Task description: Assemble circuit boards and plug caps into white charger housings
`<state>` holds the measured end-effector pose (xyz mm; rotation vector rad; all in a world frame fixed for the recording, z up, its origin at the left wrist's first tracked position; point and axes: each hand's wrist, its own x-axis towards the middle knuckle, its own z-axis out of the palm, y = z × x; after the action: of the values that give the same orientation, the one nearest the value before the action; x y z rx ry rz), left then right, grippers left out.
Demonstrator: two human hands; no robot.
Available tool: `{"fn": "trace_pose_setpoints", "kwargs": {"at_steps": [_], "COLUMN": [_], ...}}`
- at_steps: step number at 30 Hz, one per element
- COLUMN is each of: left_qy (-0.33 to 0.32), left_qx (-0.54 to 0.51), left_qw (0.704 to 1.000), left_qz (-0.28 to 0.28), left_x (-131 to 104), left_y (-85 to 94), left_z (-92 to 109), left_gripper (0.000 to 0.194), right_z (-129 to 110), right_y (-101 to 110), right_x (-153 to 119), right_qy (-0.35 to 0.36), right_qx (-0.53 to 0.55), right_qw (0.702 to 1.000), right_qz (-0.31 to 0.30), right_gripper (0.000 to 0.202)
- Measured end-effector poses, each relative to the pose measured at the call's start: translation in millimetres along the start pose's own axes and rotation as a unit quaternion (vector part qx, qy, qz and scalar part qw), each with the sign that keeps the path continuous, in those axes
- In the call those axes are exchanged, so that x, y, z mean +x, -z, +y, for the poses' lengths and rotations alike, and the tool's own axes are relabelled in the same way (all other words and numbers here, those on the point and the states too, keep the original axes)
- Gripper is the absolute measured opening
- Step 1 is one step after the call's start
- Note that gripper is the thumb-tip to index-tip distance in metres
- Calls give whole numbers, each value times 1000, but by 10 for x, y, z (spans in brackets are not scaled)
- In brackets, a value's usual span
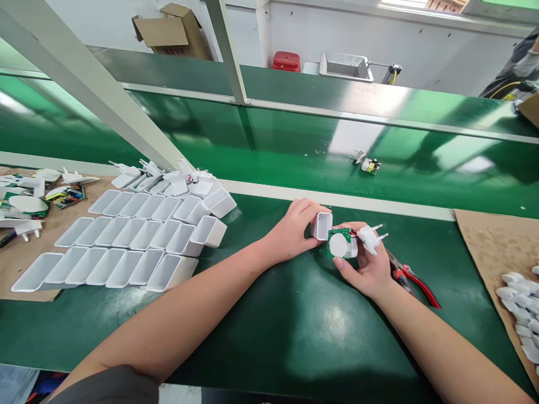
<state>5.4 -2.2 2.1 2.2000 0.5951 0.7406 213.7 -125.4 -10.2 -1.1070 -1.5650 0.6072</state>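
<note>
My left hand [295, 233] is closed around a small white rectangular case [323, 226], its open end facing me. In my right hand [366, 266] is a green circuit board [339, 244] with a round white pad on it, gripped between thumb and fingers. A white two-pin plug [370, 239] sits at the same hand, its pins pointing up and right. The board's left edge is right beside the case; whether they touch is hard to tell. Pliers with red handles [416, 280] lie just right of my right hand.
Rows of open white cases [138, 235] stand at the left, with plug pieces [177, 179] behind them. Boards and plugs [27, 205] lie on cardboard at the far left. White pieces [522, 308] rest on cardboard at the right. A raised ledge and slanted post border the table's back.
</note>
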Motion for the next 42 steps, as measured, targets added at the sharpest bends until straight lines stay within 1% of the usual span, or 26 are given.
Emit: {"fn": "trace_pose_setpoints", "kwargs": {"at_steps": [5, 11, 14, 17, 21, 28, 33, 42], "left_qy": [4, -4, -9, -7, -7, -10, -10, -7], "left_qx": [-5, 3, 7, 9, 6, -6, -10, -6], "left_qw": [1000, 1000, 1000, 999, 999, 998, 997, 997], "left_qz": [-9, -20, -25, -30, -40, -68, -72, -71], "left_x": [0, 0, 1, 2, 3, 16, 18, 20], "left_y": [-3, -6, -9, -10, -10, 2, -1, 7], "left_z": [-4, 0, -2, -7, -17, 7, 14, 14], "left_gripper": [52, 54, 55, 55, 59, 54, 50, 53], "right_z": [-1, -22, -18, -8, -9, -34, -34, -1], "right_y": [-3, -10, 2, 23, 40, 32, 36, 39], "right_x": [-2, 16, 20, 16, 4, 23, 21, -16], "right_qy": [-12, -14, 3, 19, 12, 10, -3, -9], "right_qx": [-6, -6, 4, 6, -18, -8, -19, -35], "right_qw": [1000, 1000, 1000, 999, 997, 997, 997, 998], "right_qz": [7, 12, -5, -40, -73, -73, -71, -57], "right_gripper": [52, 54, 55, 55, 52, 51, 46, 52]}}
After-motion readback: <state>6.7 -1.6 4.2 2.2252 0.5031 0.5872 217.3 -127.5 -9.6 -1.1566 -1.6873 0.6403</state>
